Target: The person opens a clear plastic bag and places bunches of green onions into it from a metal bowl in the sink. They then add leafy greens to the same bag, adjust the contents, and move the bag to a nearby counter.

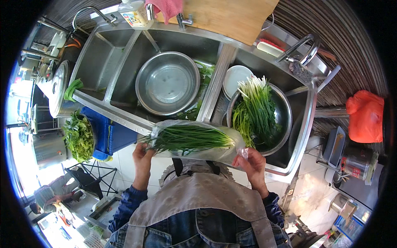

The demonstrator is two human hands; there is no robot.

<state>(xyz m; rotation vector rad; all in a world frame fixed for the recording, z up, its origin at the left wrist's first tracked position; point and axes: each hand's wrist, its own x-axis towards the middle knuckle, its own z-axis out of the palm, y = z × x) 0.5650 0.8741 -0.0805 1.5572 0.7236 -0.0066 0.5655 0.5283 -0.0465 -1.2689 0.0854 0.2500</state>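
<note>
A clear plastic bag (pixel 198 123) holding a bundle of long green chives (pixel 192 138) is stretched between my hands at the front rim of the sink. My left hand (pixel 143 155) grips the bag's left end, by the leaf tips. At the other end, near the pale stems, my right hand (pixel 252 161) pinches the bag's twisted plastic. Just beyond my right hand, a steel bowl (pixel 287 124) in the right basin holds green leafy stalks and white-ended chives (pixel 256 90). A large, empty-looking steel basin (pixel 167 83) sits in the middle compartment, with loose leaves beside it.
White plates (pixel 237 79) lie behind the bowl. Faucets (pixel 302 49) and a wooden board (pixel 214 15) line the sink's back. Leafy greens (pixel 79 136) and a blue bin (pixel 111 131) stand at left. A red plastic bag (pixel 365 116) is at right. Another person (pixel 52 192) appears lower left.
</note>
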